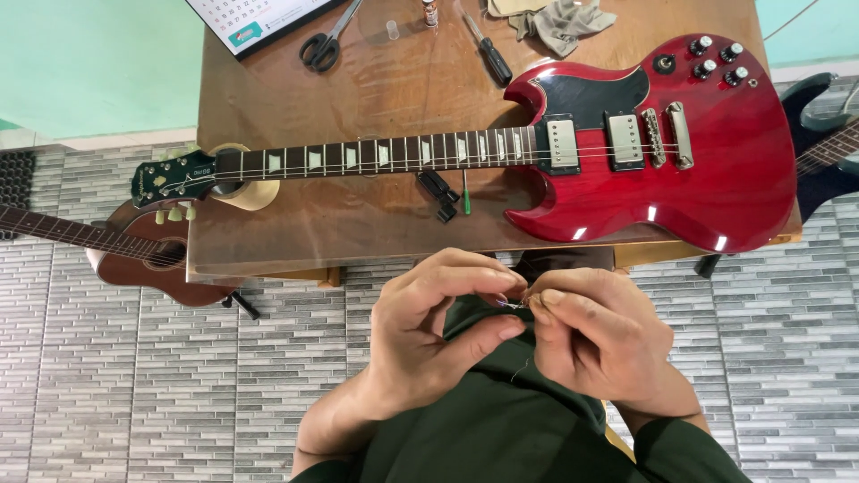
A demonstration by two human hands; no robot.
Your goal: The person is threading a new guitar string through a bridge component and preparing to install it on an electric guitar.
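Observation:
My left hand (438, 326) and my right hand (595, 335) meet in front of my dark green shirt, below the table's near edge. Both pinch a thin metal guitar string (514, 305) between fingertips; a fine strand hangs down from it. On the wooden table (304, 237) above them lies a red electric guitar (680, 179), body to the right, neck and dark headstock (172, 177) stretching left. The headstock rests on a roll of tape (250, 192).
Scissors (324, 45), a black-handled screwdriver (489, 54), a grey cloth (562, 22), a calendar (255, 18), a small black tool (438, 192) and a green-handled tool (465, 192) lie on the table. A brown acoustic guitar (134, 255) stands left, a dark guitar (828, 148) right.

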